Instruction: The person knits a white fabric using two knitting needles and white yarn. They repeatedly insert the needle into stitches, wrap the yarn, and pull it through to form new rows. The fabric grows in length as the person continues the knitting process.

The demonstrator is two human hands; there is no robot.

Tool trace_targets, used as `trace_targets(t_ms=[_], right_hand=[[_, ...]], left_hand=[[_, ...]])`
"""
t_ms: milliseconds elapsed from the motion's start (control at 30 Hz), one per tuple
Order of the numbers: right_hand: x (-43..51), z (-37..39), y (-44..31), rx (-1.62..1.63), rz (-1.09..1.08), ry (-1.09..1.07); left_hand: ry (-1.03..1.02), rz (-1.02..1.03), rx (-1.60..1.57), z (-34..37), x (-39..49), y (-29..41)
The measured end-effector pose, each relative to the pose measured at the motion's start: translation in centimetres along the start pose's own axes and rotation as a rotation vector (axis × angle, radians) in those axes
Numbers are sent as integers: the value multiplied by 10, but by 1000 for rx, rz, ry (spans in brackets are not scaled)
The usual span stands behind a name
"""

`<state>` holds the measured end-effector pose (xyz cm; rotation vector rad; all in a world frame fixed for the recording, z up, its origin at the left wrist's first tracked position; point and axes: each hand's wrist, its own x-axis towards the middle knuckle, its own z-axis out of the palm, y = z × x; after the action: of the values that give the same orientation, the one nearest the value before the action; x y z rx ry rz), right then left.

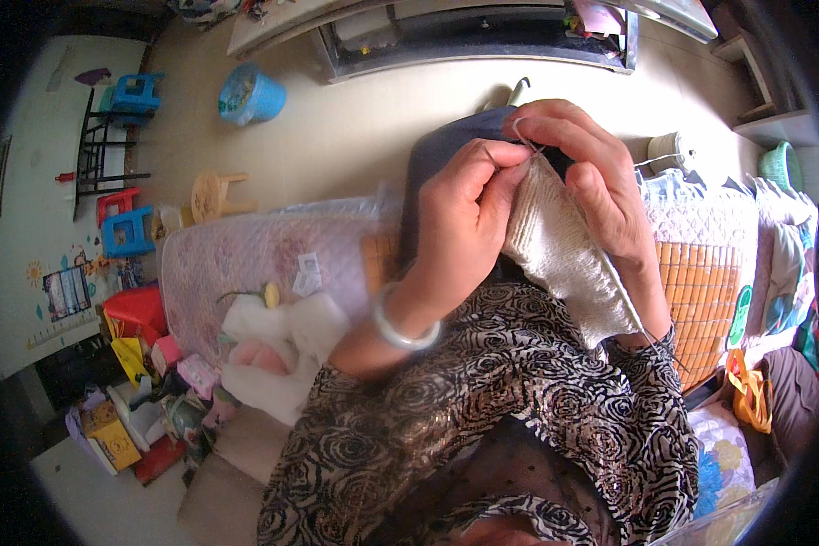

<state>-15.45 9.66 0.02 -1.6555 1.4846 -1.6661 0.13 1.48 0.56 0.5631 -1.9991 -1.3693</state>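
Between my hands hangs a cream knitted piece (563,246), ribbed near its upper edge and smoother below. My left hand (467,205) pinches a thin knitting needle at the top corner of the knitting. White yarn loops over the index finger of my right hand (597,170), whose fingers curl around the far side of the work near the needle tips. Along the right edge of the fabric runs another knitting needle (663,349), its end sticking out past the lower corner. A cone of white yarn (672,151) stands to the right, a strand leading from it toward my hands.
A seat with a quilted cover (246,252) and a bamboo mat (697,293) extends to both sides. White plush toy (280,341) lies at left. Beyond are a blue bin (252,95), a wooden stool (215,196), blue plastic stools (128,231) and a low table (478,41).
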Motion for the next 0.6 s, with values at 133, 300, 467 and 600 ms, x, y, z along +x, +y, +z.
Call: trace_targets(t_ms=[133,300,467,600], right_hand=[[-8,-11,-8,-115,39,13],[-25,-12,-14,-153,220,-144],[-28,-9,-14,-129,164,-139],[-23,-8,-16,-61,87,-186]], left_hand=[[-9,-18,-10,-10,4,-1],[41,-135,-297,-6,5,2],[-56,-98,-75,-19,15,4],[-214,-454,-299,-35,17,6]])
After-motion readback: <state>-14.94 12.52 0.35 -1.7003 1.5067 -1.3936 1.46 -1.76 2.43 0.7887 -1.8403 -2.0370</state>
